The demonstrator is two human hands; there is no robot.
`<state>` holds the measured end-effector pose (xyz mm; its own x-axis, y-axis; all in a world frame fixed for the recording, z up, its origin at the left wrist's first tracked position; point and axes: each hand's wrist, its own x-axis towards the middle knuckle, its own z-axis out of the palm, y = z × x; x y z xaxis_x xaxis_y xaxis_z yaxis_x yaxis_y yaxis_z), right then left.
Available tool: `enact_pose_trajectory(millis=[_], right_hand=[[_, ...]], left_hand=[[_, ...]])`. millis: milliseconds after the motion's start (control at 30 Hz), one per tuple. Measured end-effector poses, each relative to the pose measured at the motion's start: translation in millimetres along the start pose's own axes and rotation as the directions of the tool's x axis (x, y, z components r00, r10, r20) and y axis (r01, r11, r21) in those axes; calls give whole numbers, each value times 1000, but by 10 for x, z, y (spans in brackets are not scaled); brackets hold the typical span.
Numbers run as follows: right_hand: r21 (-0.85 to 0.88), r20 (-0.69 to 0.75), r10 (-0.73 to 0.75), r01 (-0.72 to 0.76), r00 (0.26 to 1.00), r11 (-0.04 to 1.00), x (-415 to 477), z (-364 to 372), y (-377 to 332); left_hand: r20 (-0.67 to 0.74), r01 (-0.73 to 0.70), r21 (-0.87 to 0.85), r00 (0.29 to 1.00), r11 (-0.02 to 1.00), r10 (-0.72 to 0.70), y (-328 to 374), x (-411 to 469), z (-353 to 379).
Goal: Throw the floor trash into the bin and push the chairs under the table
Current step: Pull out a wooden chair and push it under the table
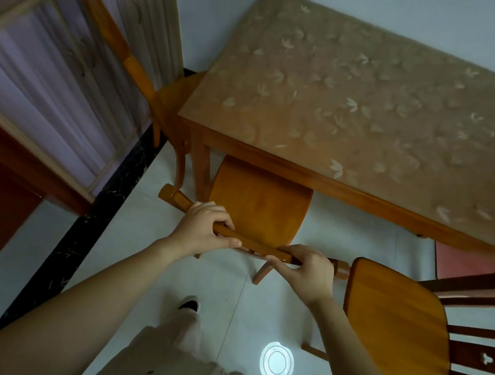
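Note:
A wooden chair stands in front of me, its seat partly under the near left edge of the table. My left hand grips the left part of the chair's top rail, fingers curled over it. My right hand grips the rail's right part. A second wooden chair stands to the right, out on the floor, its seat turned toward me. A third chair sits at the table's left end, seat tucked under. No floor trash or bin is in view.
A wooden cabinet with curtained glass doors lines the left wall. A black strip runs along the white tiled floor. A red mat lies under the table's right side. My shoe points forward.

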<state>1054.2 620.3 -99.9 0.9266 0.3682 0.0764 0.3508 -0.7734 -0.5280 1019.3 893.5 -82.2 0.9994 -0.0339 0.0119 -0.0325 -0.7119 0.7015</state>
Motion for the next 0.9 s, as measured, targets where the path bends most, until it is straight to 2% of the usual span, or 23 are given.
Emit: enact_pose_trajectory(millis=[533, 900], right_hand=[[6, 91, 157, -159, 983, 987, 975, -121, -163], [-13, 135, 180, -180, 974, 984, 1276, -287, 16]], left_hand=[[90, 11, 46, 996, 999, -15, -221, 1054, -331], [87, 10, 75, 996, 997, -17, -169, 1386, -211]])
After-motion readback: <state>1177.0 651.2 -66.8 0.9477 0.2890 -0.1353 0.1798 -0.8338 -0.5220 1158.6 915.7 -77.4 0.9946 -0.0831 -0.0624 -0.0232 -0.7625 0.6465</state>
